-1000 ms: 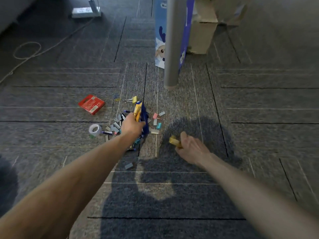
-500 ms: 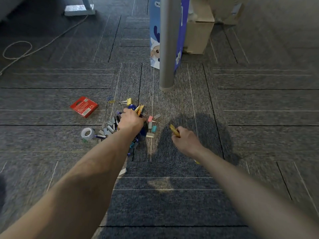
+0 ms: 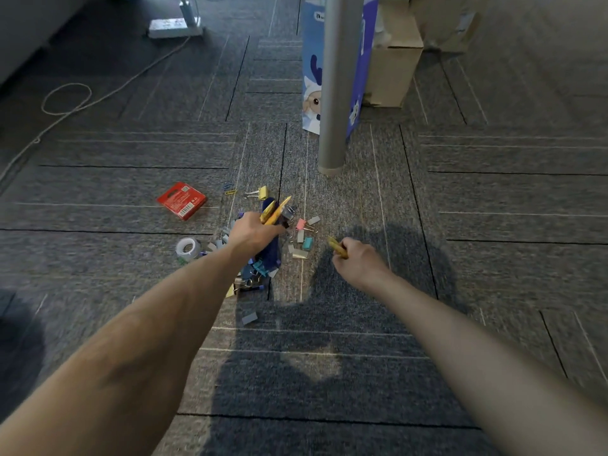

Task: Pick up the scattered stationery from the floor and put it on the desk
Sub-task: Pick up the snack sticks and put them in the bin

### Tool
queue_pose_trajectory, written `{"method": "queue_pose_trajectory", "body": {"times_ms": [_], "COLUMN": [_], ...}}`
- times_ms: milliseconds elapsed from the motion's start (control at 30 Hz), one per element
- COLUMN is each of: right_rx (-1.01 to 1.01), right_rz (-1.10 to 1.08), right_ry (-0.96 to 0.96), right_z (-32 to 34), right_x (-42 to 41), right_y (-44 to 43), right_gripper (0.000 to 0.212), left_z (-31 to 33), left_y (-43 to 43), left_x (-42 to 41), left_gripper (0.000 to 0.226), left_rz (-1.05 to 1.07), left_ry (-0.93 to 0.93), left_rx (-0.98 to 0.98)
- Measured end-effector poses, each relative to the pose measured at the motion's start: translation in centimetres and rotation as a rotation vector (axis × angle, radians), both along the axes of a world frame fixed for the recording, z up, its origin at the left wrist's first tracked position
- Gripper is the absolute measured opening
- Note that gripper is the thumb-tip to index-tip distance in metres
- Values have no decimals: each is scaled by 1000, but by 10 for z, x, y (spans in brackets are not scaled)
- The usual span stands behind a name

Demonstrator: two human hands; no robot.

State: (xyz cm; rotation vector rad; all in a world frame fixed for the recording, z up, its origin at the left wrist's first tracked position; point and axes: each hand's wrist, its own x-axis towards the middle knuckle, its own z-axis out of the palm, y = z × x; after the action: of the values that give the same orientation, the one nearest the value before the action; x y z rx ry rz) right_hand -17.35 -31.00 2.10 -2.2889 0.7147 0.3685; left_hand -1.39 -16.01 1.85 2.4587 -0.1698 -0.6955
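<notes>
Grey carpet (image 3: 493, 225) lies open right of the desk leg (image 3: 332, 93). Left hand (image 3: 251, 232) grips yellow pens (image 3: 278, 209) above the clip pile (image 3: 307, 243); right hand (image 3: 360, 260) pinches a yellow item (image 3: 337, 247) just beside the pile's right edge.

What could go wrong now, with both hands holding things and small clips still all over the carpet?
The left hand grips several yellow items and the right hand holds a yellow piece; grabbing more could make something slip. The small clips are many, so one, like the grey clip lying apart nearer the person, may be missed.
</notes>
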Motion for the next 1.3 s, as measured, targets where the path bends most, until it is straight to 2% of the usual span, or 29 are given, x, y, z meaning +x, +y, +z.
{"method": "queue_pose_trajectory", "body": {"times_ms": [133,300,367,467,567,667,733,867,1000,1133,1300], "right_rx": [-17,-34,6,77,227,189,220,320,307,317,316], "right_rz": [45,96,73,-1,-38,2,-70,-368,-377,-334,-384], "right_ry": [-28,-50,-99,-140,-114,-90,-150,-233,-199,-272,-389], "right_z": [6,22,44,103,186,296,382,559,697,785,831], "right_x": [10,30,42,48,28,5,-5,-18,-23,-20,7], "right_y": [10,25,29,39,50,60,64,63,72,90,92], "right_gripper": [15,17,17,21,24,28,31,38,34,40,38], "left_z": [19,39,55,102,180,288,369,547,698,793,848], "left_y": [23,54,57,61,60,53,48,49,64,80,71], "left_x": [2,4,0,-17,-44,-68,-80,-93,-95,-89,-58], "left_gripper": [36,27,20,17,18,12,15,16,19,19,19], "left_rz": [26,26,54,97,198,281,235,165,178,72,40], "left_ry": [-21,-67,-79,21,94,135,168,213,233,165,145], "left_rx": [-164,-230,-253,-346,-414,-511,-530,-492,-500,-507,-628]}}
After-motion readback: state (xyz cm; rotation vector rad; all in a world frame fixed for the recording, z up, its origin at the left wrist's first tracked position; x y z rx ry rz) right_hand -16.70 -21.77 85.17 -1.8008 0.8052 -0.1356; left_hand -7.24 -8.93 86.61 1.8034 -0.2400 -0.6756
